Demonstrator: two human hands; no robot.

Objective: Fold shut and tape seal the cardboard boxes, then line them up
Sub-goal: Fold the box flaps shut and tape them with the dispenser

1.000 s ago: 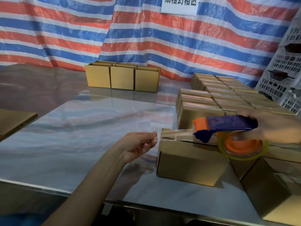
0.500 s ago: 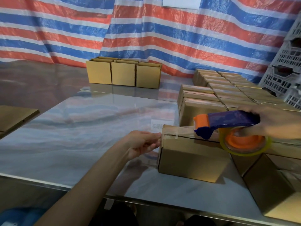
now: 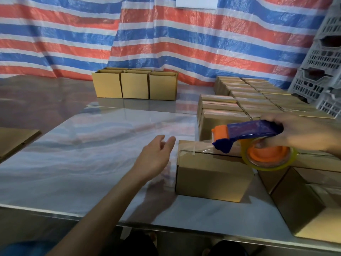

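On the bench before me, the box sits just right of my left hand, with the tape dispenser in my right hand over its top, rows of sealed boxes behind it, three open boxes far back, flat cardboard at the left edge, and crates far right.

left hand letting go of tape end, fingers opening beside box; tape end now sticking down over box's left edge
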